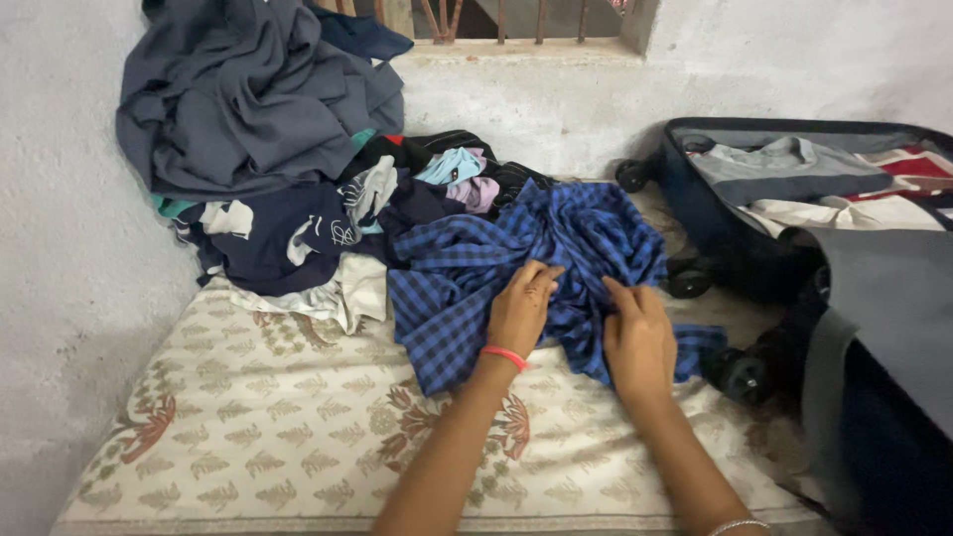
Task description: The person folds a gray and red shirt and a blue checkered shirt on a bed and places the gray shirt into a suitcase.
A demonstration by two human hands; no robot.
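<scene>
Hands come first: the left hand [522,303], with a thin pink band at the wrist, lies palm down on a blue and black checked cotton shirt [467,278], its fingers bent and pinching a fold of the cloth. The right hand [638,333] is just beside it, also on the shirt, with fingers curled into the crumpled fabric. The shirt is spread in a loose heap on a cream mattress with a printed leaf and flower pattern [248,417]. Behind the shirt, touching it, is a pile of mixed clothes [328,228] in dark blue, white, light blue and lilac, and above that a big heap of grey cloth [248,99] leans against the rough white wall [60,248]. At the right an open dark blue suitcase with wheels [715,228] holds folded clothes.
</scene>
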